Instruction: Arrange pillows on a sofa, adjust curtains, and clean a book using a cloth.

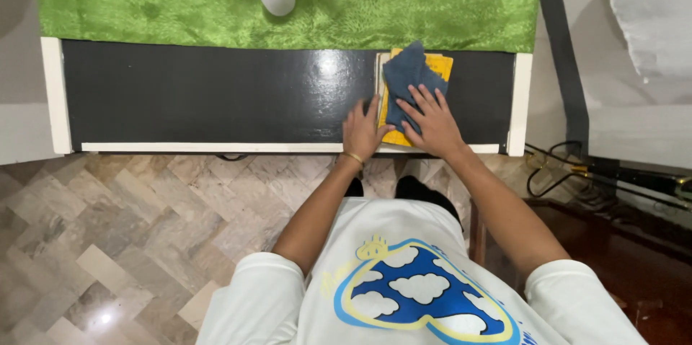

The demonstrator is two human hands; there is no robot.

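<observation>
Now both hands flat, fingers spread: right hand point(431, 123) pressing blue cloth point(408, 74) onto yellow book point(440, 66); left hand point(362, 131) steadying book's edge on black desk point(216, 96).

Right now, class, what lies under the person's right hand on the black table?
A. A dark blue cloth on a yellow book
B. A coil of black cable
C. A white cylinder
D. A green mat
A: the right hand presses a dark blue cloth spread over a yellow book.
</observation>
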